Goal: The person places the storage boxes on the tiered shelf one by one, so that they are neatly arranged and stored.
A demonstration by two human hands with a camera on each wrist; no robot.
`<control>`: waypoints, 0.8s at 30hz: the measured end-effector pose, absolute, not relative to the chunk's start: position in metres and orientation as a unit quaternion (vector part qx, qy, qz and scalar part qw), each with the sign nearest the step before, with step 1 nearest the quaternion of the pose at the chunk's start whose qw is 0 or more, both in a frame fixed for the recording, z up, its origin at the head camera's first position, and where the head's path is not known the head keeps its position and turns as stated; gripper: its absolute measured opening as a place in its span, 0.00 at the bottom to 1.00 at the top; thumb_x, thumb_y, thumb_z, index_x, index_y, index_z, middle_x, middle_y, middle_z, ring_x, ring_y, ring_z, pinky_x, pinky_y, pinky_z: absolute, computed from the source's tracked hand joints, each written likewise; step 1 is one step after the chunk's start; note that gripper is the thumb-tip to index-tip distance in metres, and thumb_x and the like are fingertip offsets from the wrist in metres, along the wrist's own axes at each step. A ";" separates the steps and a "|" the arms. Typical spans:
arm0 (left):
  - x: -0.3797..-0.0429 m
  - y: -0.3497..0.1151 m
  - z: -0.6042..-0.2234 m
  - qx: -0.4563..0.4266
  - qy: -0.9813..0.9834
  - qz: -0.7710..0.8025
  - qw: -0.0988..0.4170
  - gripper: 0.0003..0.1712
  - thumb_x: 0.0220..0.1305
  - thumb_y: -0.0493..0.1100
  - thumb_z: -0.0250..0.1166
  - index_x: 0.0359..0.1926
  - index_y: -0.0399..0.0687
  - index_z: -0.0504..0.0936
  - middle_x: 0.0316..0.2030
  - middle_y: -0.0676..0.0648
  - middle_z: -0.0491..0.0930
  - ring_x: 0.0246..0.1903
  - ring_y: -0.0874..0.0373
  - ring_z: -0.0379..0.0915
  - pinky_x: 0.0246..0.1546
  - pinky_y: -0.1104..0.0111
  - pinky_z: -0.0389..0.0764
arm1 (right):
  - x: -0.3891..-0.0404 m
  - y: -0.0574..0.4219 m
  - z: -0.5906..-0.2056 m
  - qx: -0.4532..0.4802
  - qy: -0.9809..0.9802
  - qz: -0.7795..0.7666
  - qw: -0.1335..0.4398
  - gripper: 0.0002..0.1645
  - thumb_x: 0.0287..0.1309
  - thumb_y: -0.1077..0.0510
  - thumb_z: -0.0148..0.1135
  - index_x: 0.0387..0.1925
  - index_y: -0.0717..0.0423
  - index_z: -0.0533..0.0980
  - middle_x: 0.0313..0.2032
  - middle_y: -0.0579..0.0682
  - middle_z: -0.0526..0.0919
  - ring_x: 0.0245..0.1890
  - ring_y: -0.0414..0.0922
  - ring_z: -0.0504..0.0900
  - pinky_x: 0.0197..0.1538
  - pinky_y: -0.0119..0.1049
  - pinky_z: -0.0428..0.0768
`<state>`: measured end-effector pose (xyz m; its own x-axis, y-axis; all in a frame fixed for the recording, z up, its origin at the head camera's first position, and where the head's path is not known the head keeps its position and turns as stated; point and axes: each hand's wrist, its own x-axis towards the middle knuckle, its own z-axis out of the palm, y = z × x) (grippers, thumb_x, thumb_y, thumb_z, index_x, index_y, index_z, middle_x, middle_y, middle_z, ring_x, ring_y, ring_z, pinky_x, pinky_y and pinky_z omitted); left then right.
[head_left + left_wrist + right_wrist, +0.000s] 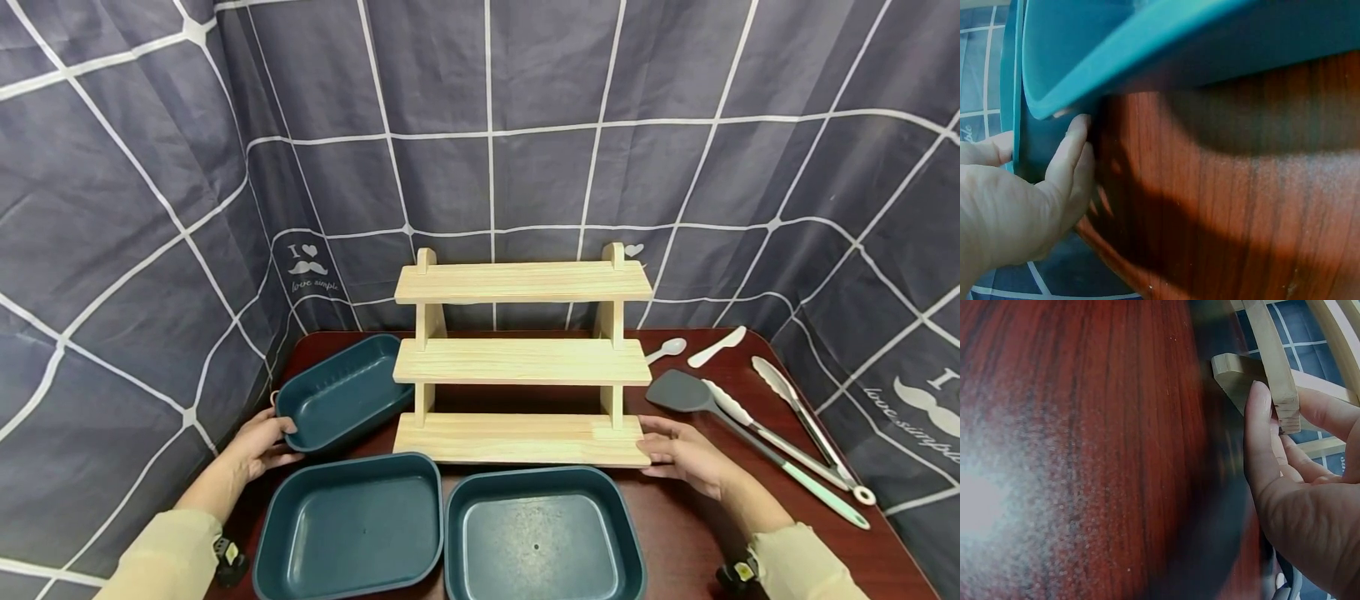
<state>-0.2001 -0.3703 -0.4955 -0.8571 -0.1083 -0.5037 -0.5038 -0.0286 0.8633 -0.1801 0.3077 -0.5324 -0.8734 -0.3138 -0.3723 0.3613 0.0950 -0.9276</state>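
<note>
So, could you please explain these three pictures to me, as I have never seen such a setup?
There is no machine: a person works with two bare hands. The wide picture comes from a camera worn on the head; the close ones come from cameras on each wrist. On the dark red table are a three-tier wooden rack and three blue-green trays. To the right lie a spatula, two pairs of tongs, a white spoon and a white knife. The left hand holds the rear tray by its corner; the right hand grips the end of the rack's lowest shelf.
</note>
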 end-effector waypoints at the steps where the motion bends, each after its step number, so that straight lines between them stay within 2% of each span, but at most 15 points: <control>1: -0.200 -0.371 -0.496 -0.225 0.682 0.681 0.144 0.48 0.66 0.30 0.52 0.81 0.36 0.37 0.53 0.31 0.67 0.35 0.56 0.82 0.42 0.56 0.88 | -0.180 0.308 -0.532 0.017 0.696 -0.672 0.251 0.45 0.72 0.60 0.61 0.77 0.73 0.49 0.46 0.54 0.81 0.42 0.47 0.85 0.48 0.45 0.87; 8: -0.198 -0.370 -0.495 -0.232 0.687 0.678 0.124 0.47 0.66 0.30 0.51 0.81 0.35 0.39 0.58 0.28 0.62 0.33 0.56 0.83 0.41 0.57 0.88 | -0.180 0.307 -0.533 0.018 0.691 -0.678 0.251 0.45 0.72 0.60 0.61 0.77 0.73 0.48 0.46 0.53 0.81 0.42 0.46 0.85 0.48 0.45 0.87; 24: -0.190 -0.363 -0.483 -0.231 0.670 0.696 0.114 0.46 0.70 0.32 0.51 0.82 0.37 0.39 0.52 0.35 0.65 0.34 0.55 0.83 0.45 0.53 0.87 | -0.182 0.309 -0.538 0.023 0.687 -0.680 0.254 0.46 0.73 0.60 0.60 0.78 0.72 0.46 0.46 0.52 0.83 0.42 0.45 0.86 0.48 0.45 0.87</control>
<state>-0.1903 -0.3629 -0.4827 -0.8669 -0.1513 -0.4750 -0.4686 -0.0773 0.8800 -0.1818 0.3093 -0.5382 -0.8695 -0.3148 -0.3806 0.3774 0.0737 -0.9231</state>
